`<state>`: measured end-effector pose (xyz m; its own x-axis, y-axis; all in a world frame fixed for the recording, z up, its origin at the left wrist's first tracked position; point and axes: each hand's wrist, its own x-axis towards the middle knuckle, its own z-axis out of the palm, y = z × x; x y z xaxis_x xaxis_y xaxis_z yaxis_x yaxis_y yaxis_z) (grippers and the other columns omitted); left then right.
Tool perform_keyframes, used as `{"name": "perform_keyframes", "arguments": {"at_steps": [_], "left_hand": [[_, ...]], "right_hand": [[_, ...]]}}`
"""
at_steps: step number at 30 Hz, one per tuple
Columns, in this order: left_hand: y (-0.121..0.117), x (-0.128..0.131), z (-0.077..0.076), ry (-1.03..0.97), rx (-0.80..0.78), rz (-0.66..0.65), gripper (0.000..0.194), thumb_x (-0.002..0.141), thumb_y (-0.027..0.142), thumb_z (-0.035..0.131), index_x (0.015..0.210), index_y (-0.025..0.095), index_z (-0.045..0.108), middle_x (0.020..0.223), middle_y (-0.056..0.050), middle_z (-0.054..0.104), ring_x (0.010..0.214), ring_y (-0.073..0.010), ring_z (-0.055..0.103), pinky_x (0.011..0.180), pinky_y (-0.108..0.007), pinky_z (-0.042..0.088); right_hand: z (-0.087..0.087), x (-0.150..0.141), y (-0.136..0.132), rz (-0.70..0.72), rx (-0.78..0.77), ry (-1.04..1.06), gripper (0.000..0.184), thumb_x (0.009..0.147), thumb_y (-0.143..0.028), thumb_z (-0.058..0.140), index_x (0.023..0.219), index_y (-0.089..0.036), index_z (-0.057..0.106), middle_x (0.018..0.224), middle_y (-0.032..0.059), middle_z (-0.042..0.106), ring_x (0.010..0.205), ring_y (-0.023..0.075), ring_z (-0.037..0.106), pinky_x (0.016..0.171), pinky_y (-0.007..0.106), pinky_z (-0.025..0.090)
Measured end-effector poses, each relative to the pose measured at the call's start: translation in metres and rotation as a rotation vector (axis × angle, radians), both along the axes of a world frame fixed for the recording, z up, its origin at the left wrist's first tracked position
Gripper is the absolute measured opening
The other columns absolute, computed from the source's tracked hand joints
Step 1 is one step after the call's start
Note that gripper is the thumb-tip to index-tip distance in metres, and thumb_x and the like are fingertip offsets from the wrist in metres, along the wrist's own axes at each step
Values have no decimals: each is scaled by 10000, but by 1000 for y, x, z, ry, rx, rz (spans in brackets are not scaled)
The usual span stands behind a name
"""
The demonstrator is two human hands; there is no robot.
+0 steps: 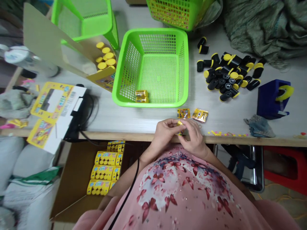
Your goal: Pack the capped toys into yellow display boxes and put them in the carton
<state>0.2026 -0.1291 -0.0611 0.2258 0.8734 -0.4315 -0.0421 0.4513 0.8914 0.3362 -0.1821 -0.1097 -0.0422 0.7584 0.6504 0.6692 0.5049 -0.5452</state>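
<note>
My left hand [166, 131] and my right hand [194, 137] meet at the table's front edge, fingers closed around a small yellow canister [180, 123] with a printed wrapper. Much of it is hidden by the fingers. Just beyond them lie two flat printed labels, one label [183, 113] straight ahead and another label [200, 115] to its right. Two wrapped canisters [141, 96] lie in the near left corner of the green basket [150, 104]. To the right, a heap of black canisters with yellow caps [226, 75] is spread on the table.
A blue tape dispenser [271, 99] and a rag [260, 126] sit at the right. At the left are an open carton [103, 78] with yellow-capped canisters and a flattened printed box [57, 111]. Below stands a cardboard box [72, 179] of yellow packs. A black cable [134, 179] hangs near my left arm.
</note>
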Motion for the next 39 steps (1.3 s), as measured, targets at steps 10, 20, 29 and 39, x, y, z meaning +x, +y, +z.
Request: {"name": "perform_keyframes", "arguments": {"at_steps": [10, 20, 29, 39], "left_hand": [[0, -6, 3, -338, -158, -172, 373, 660, 418, 917, 868, 136, 787, 865, -65, 785, 728, -152, 712, 739, -258, 576], [10, -18, 4, -347, -312, -232, 396, 534, 390, 982, 717, 124, 753, 671, -29, 721, 598, -126, 675, 627, -228, 568], [-1, -8, 4, 268, 266, -78, 244, 661, 309, 872, 829, 164, 769, 786, -36, 743, 733, -155, 632, 717, -269, 514], [0, -20, 0, -474, -251, -253, 323, 714, 405, 909, 807, 136, 757, 715, -25, 717, 664, -124, 676, 750, -268, 585]], "right_hand": [[2, 2, -1, -20, -77, 191, 686, 897, -184, 686, 1515, -269, 402, 1334, 127, 655, 1254, 284, 640, 1078, 504, 564], [10, 4, 2, 10, 2, 49, 530, 870, -205, 709, 1366, -224, 523, 1132, 119, 686, 1066, 277, 674, 942, 488, 610], [1, 1, 2, -71, -8, -13, 488, 922, -183, 614, 1399, -230, 522, 1137, 126, 700, 1068, 281, 689, 933, 503, 617], [17, 12, 2, 57, -87, 69, 577, 908, -220, 654, 1456, -265, 479, 1320, 119, 676, 1257, 305, 634, 1057, 568, 550]]}}
